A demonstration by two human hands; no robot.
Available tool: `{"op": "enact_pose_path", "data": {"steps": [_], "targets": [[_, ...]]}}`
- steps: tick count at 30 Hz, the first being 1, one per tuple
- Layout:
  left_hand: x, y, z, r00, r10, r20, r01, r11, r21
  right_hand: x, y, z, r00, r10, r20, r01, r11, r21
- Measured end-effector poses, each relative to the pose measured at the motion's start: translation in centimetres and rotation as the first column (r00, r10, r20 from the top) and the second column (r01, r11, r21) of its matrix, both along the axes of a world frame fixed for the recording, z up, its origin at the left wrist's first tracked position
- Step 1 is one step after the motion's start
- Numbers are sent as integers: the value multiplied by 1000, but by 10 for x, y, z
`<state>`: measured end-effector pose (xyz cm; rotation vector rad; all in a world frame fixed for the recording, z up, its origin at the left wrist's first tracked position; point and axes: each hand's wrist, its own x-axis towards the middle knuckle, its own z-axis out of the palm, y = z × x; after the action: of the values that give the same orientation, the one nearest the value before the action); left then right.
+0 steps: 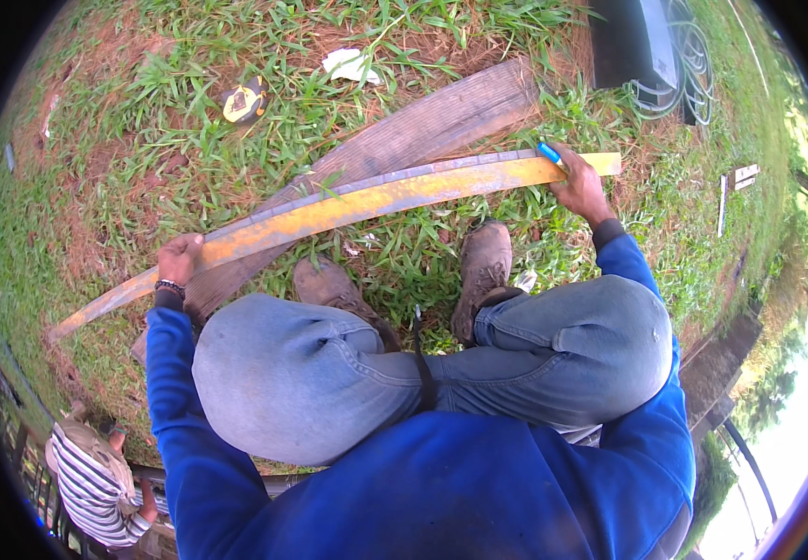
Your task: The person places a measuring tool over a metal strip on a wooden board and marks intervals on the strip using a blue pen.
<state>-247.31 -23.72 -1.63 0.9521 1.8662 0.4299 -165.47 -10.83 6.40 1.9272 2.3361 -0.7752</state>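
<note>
A long, worn yellow bar, bowed in this view, lies crosswise ahead of my boots. Near its left end, my left hand is closed around it. Toward the other end, my right hand grips the bar too, with a blue-capped pen held between the fingers; the pen's tip is hard to make out. Under and beyond the bar, a brown grooved plank rests on the grass at a slant, partly covered by the bar.
A yellow-and-black tape measure and a white scrap lie on the grass. At the far right sits a dark box with coiled grey cable. White pieces lie farther right. Another person in stripes is at lower left.
</note>
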Motion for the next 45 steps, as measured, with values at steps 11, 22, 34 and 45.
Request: {"op": "enact_pose_path", "data": {"steps": [11, 22, 34, 45], "targets": [[-4, 5, 7, 979, -156, -131, 141, 983, -119, 4, 15, 23, 993, -85, -76, 78, 993, -85], [16, 3, 24, 916, -238, -324, 255, 967, 11, 28, 29, 21, 965, -240, -111, 238, 971, -27], [38, 9, 44, 972, -63, -225, 62, 998, -13, -239, 124, 121, 845, 424, -326, -358, 901, 244], [39, 10, 40, 967, -91, -236, 86, 996, -31, -458, 82, 62, 600, 474, -644, -632, 775, -18]]}}
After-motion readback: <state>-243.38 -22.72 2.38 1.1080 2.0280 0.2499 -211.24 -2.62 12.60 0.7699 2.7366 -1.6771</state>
